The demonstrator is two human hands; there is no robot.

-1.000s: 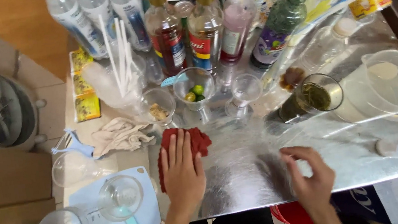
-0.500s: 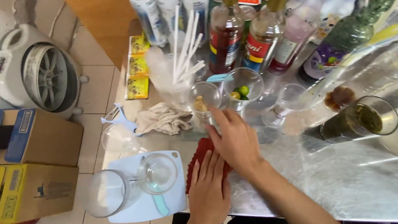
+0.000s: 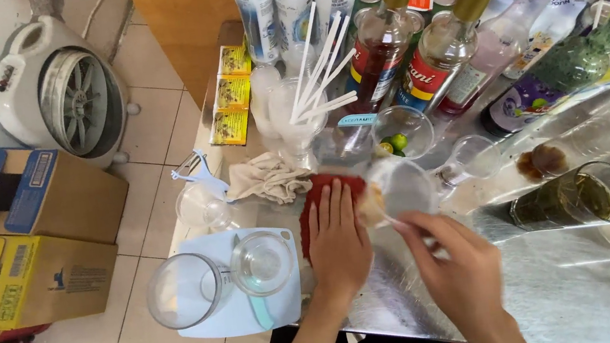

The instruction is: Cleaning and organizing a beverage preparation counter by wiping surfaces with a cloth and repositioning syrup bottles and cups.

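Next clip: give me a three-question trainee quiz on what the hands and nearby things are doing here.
1. True or false: the left hand lies flat on the red cloth.
2. What does the right hand hold? A) small clear cup B) straws C) peeler
3. Fill in: the glass of dark drink stands on the ___ side of the right hand.

Key: 1 true; 2 A; 3 right.

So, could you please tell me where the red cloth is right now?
In the head view, the red cloth lies on the metal counter under the left hand, between the white rag and the clear cup.
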